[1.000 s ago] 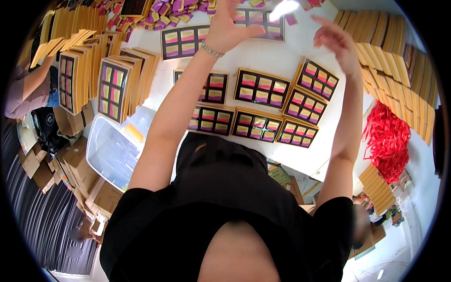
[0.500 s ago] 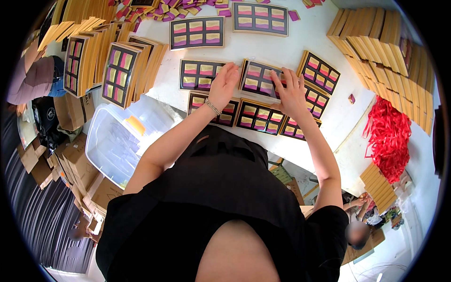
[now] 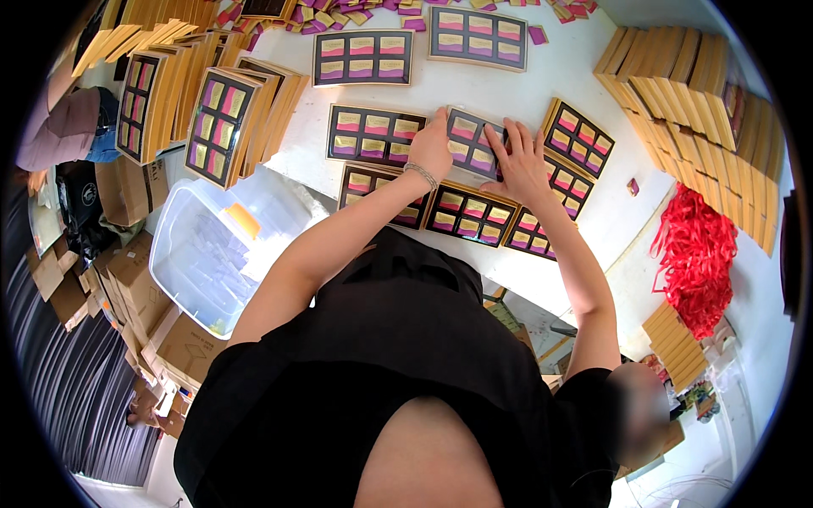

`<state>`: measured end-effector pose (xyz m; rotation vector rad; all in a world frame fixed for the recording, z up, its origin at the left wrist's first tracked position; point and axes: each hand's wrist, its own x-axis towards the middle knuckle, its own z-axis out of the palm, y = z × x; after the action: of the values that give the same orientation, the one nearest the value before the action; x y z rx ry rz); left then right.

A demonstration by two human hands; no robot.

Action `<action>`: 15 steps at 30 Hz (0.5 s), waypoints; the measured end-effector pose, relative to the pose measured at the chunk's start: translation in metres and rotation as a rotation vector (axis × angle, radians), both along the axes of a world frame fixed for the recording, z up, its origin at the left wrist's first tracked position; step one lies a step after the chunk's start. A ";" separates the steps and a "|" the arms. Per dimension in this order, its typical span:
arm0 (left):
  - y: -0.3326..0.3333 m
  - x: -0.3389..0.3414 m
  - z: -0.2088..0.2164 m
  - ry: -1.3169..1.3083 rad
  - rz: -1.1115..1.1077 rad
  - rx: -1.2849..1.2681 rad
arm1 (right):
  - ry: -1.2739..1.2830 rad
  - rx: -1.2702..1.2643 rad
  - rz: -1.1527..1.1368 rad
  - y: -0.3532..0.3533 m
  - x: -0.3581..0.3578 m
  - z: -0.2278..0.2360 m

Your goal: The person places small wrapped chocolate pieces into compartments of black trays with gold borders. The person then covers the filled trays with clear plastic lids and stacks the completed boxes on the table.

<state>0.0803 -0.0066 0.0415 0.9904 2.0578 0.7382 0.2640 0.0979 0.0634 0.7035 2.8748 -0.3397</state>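
A black compartment box (image 3: 467, 140) with pink and purple packets in its slots lies on the table between my hands, under what looks like a glossy clear cover. My left hand (image 3: 433, 149) is at its left edge, fingers bent and pressed against it. Across its right end rests my right hand (image 3: 522, 169), fingers spread, thumb towards the near edge. Similar filled boxes surround it: one box (image 3: 373, 135) to the left, one nearer box (image 3: 471, 213) below, one tilted box (image 3: 579, 137) to the right. My palms and the box's right end are partly hidden.
Stacks of boxes stand at the left (image 3: 222, 127) and right (image 3: 677, 93). Loose packets (image 3: 339, 15) lie at the far edge, and a red ribbon pile (image 3: 696, 254) hangs at the right. A clear plastic bin (image 3: 195, 279) sits left of me. Another person's sleeve (image 3: 63, 135) shows far left.
My left hand has moved right and its fingers, straight before, are now bent against the box's left edge. My right hand stays over the right end. The whole view has shifted slightly.
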 end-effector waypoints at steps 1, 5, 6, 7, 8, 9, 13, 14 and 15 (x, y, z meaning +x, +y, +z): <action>0.002 0.000 0.000 0.033 -0.036 -0.026 | -0.014 0.000 -0.005 0.000 -0.002 -0.002; 0.009 -0.007 0.004 0.023 0.003 -0.079 | -0.016 -0.061 -0.023 0.004 -0.009 -0.002; 0.011 -0.012 0.006 -0.034 0.070 0.037 | 0.035 -0.032 -0.016 0.010 -0.012 0.002; 0.012 -0.017 0.008 -0.092 0.135 0.154 | 0.085 -0.003 -0.008 0.018 -0.013 0.008; 0.016 -0.026 0.012 -0.146 0.197 0.273 | 0.140 0.029 -0.002 0.029 -0.020 0.017; 0.033 -0.040 0.027 -0.172 0.195 0.258 | 0.191 0.080 -0.013 0.045 -0.029 0.027; 0.117 -0.101 0.021 -0.042 0.193 0.261 | 0.293 0.182 0.066 0.120 -0.079 0.030; 0.132 -0.114 0.011 0.060 0.153 0.119 | 0.318 0.198 0.107 0.133 -0.090 0.025; 0.148 -0.124 0.005 0.157 0.107 -0.022 | 0.448 0.159 0.029 0.141 -0.096 0.016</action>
<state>-0.0436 0.1412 0.0465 0.9587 2.2642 0.7102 0.1676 0.2392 0.0796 0.6836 3.3639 -0.2996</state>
